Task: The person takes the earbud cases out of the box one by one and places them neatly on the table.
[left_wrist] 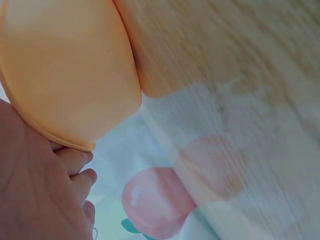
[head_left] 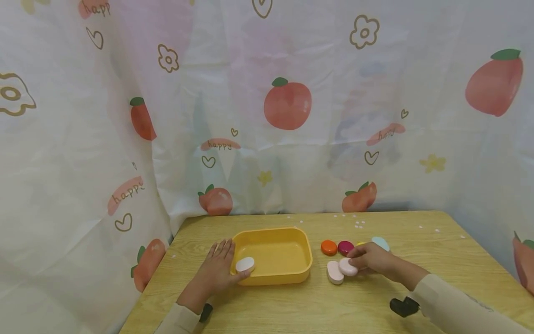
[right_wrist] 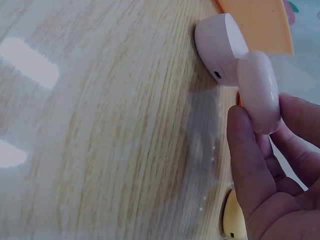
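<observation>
My right hand [head_left: 372,260] pinches a smooth pale pink oval case [right_wrist: 259,92] between thumb and fingers, held up off the table. Its far end touches or overlaps a second pale pink case [right_wrist: 217,47], which has a small dark slot in its side. At the left, my left hand [head_left: 218,271] rests against the yellow tray [head_left: 306,271], fingers straight along the left side and thumb over the front corner. The left wrist view shows the fingertips under the tray's rim. A white oval piece [head_left: 245,264] lies inside the tray near that thumb.
Behind the right hand stand an orange piece [head_left: 328,247], a dark pink one [head_left: 346,248], a partly hidden yellow one [right_wrist: 234,217] and a pale blue one [head_left: 380,243]. Small white specks dot the wooden table [head_left: 267,311]. A fruit-print curtain [head_left: 288,167] hangs behind.
</observation>
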Demonstrator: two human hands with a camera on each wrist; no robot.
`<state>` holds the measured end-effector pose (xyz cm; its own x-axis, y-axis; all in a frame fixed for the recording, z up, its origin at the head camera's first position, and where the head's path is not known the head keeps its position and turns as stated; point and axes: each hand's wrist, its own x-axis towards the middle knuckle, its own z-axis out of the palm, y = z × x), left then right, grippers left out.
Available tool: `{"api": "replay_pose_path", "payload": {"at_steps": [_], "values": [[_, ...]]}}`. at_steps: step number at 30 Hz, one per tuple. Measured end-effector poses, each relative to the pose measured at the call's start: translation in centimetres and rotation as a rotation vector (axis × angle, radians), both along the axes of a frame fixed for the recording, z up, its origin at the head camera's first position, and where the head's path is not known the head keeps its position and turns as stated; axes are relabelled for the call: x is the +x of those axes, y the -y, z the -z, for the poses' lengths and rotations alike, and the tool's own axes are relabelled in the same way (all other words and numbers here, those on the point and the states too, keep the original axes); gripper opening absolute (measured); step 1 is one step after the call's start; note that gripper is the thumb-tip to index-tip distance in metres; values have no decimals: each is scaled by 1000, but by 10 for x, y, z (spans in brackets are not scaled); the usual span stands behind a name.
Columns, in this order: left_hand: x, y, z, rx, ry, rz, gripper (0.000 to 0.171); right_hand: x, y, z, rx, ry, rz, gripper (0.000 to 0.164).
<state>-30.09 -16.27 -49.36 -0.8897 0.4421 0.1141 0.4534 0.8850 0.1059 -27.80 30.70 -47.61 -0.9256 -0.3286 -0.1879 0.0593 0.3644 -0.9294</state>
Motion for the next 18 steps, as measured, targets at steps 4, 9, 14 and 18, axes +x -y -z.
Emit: {"api": "replay_pose_path", "payload": {"at_steps": [4,9,14,18], "values": [[1,-1,-1,3,-3,2,103,2,-3,0,18,11,22,33],[0,-1,-1,-7,-21,5,103,5,-4,-1,51,15,51,35],[1,0,0,-7,-23,9,104,4,-6,5,43,11,40,33],[1,0,0,-11,-19,10,105,3,-9,8,46,4,32,32]]}}
